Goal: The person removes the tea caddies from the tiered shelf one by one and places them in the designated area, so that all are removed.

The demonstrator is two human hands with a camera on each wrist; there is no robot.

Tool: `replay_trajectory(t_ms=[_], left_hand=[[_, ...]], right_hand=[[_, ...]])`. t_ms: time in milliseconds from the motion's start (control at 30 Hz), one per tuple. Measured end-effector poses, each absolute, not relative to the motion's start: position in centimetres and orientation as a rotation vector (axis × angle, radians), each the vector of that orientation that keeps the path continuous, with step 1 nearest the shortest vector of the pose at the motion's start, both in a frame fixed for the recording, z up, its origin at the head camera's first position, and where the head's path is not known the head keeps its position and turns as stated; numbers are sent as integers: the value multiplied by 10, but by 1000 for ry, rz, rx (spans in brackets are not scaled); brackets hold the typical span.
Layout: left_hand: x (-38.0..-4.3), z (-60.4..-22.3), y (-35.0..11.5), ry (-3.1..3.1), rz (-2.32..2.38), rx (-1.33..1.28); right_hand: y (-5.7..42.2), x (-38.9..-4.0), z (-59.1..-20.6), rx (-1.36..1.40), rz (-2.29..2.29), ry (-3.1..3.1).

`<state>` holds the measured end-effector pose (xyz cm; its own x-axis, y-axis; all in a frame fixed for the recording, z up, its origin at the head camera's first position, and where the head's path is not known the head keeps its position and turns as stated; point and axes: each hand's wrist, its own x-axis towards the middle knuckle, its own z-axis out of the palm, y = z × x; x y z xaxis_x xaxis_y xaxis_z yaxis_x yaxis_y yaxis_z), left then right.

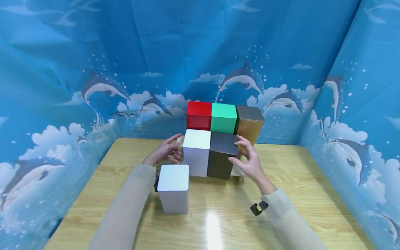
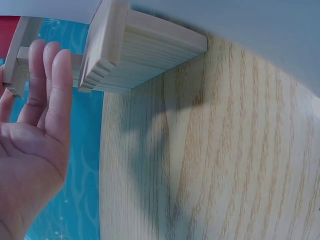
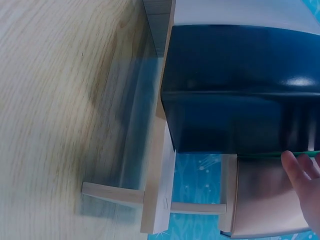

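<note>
A white box (image 1: 196, 152) and a black box (image 1: 222, 154) stand side by side on the lower step of a wooden rack (image 2: 107, 55). My left hand (image 1: 165, 152) is beside the rack's left end, fingers extended and holding nothing; the left wrist view shows its palm (image 2: 30, 160) near the wooden slats. At the black box's right side is my right hand (image 1: 248, 161), fingers slightly bent, with fingertips (image 3: 289, 159) right at that side. A second white box (image 1: 173, 189) stands on the table in front of my left wrist.
Behind, on the higher step, a red box (image 1: 199, 115), a green box (image 1: 223, 118) and a brown-gold box (image 1: 249, 123) stand in a row. The wooden table (image 1: 237, 222) meets a blue dolphin-print curtain (image 1: 175, 62) at the back and sides.
</note>
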<state>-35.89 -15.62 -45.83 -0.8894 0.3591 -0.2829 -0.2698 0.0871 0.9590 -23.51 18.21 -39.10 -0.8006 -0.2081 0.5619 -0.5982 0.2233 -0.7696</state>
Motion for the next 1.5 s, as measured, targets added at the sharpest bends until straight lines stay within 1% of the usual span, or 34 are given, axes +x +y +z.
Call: replay_trajectory(t_ms=[467, 833, 1200, 1500], left_hand=[[-361, -460, -158, 1907, 1852, 75], [-361, -459, -159, 1899, 1859, 83], [-360, -459, -158, 1906, 1848, 92], [-358, -457, -158, 1905, 1848, 101]], right_hand=[[184, -235, -391, 907, 1672, -2092], [184, -231, -390, 842, 1685, -2109], [194, -241, -409, 808, 1771, -2021], [198, -238, -412, 807, 1886, -1914]])
